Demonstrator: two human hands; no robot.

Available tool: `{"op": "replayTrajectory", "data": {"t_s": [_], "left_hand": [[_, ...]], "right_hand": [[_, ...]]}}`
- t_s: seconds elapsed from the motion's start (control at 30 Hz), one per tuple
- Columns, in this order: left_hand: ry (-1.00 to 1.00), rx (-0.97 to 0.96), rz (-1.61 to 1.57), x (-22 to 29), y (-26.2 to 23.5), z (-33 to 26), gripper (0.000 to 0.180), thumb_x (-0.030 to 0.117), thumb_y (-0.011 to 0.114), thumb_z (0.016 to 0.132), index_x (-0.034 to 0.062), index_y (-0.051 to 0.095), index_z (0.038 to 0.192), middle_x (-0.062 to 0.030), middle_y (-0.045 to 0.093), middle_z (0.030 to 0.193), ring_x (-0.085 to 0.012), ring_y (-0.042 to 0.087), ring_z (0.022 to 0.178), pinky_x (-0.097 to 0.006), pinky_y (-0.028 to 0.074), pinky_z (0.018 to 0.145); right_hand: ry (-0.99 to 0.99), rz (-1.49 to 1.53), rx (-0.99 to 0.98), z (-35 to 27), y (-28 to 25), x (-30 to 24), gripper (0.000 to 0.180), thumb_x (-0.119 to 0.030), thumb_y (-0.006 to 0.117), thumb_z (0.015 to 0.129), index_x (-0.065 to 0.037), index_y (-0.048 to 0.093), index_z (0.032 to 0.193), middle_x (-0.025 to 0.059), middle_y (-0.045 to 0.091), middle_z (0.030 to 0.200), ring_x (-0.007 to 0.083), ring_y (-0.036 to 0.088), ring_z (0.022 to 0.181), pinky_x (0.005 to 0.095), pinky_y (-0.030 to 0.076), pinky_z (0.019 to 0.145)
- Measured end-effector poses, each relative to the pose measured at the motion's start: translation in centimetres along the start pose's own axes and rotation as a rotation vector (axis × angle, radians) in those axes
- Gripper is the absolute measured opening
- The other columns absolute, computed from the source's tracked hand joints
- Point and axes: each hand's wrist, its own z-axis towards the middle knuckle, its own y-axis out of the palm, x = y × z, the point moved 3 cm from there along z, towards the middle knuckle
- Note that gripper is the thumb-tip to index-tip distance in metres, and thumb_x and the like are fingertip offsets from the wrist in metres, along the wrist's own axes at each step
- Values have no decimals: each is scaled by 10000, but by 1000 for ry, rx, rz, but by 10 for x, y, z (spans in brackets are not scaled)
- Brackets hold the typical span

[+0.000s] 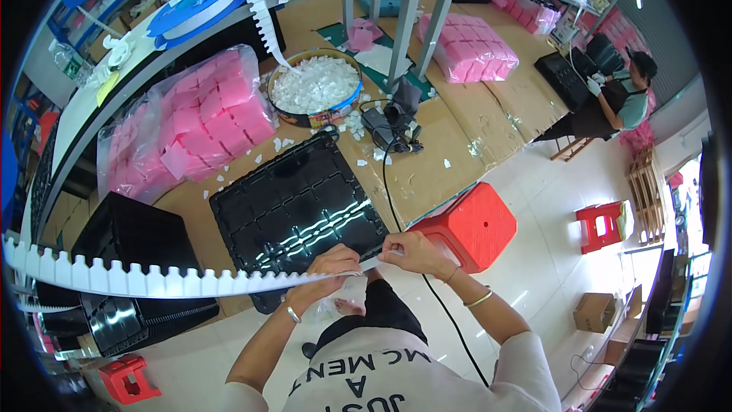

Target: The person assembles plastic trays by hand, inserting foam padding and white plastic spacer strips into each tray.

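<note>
A long white strip with square notches along one edge (pixel 152 284) runs in from the left to my hands. My left hand (pixel 334 265) is closed around it near its end, at the front edge of a black moulded plastic tray (pixel 293 198). Just to the right, my right hand (pixel 418 253) pinches at the strip's end by the tray's near right corner. Fine detail between the fingertips is too small to make out. A round tub of small white pieces (pixel 316 91) stands beyond the tray, with white scraps scattered around it.
Bagged pink blocks (pixel 210 111) lie at the left, with more pink blocks (pixel 469 46) further back. Black crates (pixel 137 244) stand to my left. A power adapter (pixel 381 130) trails a black cable past my right hand. A red stool (pixel 476 225) is at the right; a co-worker (pixel 629 95) sits beyond.
</note>
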Motion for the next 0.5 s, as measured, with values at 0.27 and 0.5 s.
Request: {"op": "replayTrajectory", "data": {"t_s": [0.27, 0.5], "left_hand": [[48, -33, 55, -44, 4, 23, 59, 10, 731, 762, 40, 689, 792, -77, 640, 838, -254, 606, 794, -347, 495, 686], [57, -101, 18, -40, 7, 34, 120, -36, 659, 723, 4, 685, 833, -89, 629, 884, -264, 592, 859, -356, 496, 716]], "right_hand": [[153, -176, 226, 21, 20, 21, 368, -347, 793, 788, -13, 645, 833, 179, 684, 804, 355, 682, 778, 422, 535, 701], [90, -293, 320, 29, 26, 23, 316, -283, 787, 772, -37, 609, 860, 165, 658, 845, 377, 663, 818, 461, 527, 703]]}}
